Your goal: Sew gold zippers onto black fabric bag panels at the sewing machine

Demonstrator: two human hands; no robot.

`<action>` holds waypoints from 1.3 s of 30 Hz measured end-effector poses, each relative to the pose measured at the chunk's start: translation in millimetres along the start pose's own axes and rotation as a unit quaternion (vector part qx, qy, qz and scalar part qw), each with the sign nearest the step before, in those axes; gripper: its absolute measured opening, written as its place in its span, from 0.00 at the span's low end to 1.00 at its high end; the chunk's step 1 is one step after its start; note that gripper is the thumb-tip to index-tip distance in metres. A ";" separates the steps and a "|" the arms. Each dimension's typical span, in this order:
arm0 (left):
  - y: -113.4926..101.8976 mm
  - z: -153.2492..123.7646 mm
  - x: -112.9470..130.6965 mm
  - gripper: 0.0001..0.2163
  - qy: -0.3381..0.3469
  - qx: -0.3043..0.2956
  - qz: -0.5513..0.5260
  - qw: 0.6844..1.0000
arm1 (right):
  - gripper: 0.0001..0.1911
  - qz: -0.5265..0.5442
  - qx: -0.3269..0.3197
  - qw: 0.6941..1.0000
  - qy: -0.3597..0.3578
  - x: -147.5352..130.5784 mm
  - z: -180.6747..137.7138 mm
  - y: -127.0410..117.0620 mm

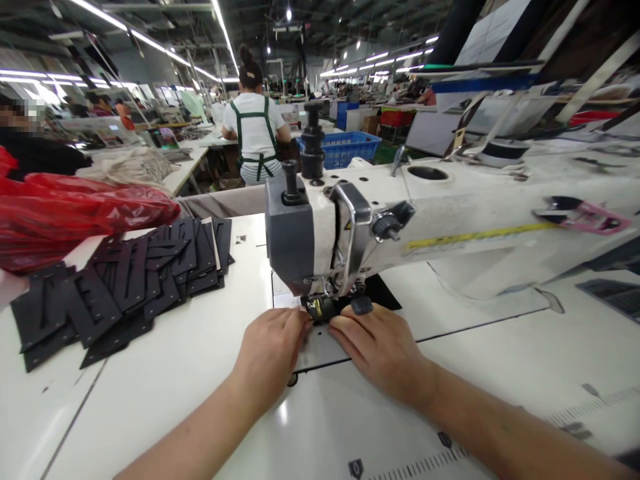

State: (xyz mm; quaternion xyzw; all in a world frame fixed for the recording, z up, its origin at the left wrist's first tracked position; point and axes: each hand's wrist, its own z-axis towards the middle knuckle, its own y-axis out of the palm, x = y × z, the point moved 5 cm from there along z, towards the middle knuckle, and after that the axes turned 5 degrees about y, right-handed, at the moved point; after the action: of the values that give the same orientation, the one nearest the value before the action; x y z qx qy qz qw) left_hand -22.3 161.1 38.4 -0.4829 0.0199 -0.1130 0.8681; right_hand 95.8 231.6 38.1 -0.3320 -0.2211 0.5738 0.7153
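Observation:
At the needle of a white and grey sewing machine (pixel 293 227) lies a black piece with gold zipper teeth (pixel 320 308). My left hand (pixel 275 343) is closed, its fingertips pinching the piece's left end. From the other side my right hand (pixel 383 347) grips the piece with bent fingers close to the presser foot. A dark band or pad (pixel 361 305) sits on a finger of my right hand. Behind that hand, a flat black part (pixel 384 292) extends to the right under the machine arm. My fingers hide the lower edge of the zipper piece.
Left of the machine, flat black slotted pieces (pixel 135 273) lie heaped beside a red plastic bag (pixel 85 210). Pink-handled thread snips (pixel 583 215) and a yellow measuring tape (pixel 480 235) are on the machine arm. Beyond stand a blue crate (pixel 350 148) and a person in an apron (pixel 256 127).

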 end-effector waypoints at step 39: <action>6.7 -6.3 0.9 0.14 0.051 0.028 0.032 0.998 | 0.14 0.163 -0.042 0.985 0.050 6.1 2.9 28.8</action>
State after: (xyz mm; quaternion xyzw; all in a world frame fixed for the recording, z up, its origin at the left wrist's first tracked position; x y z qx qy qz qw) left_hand -21.1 159.0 29.5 -0.4511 0.0769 -0.1100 0.8823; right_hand 75.8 241.6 18.8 -0.4216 -0.1522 0.6554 0.6079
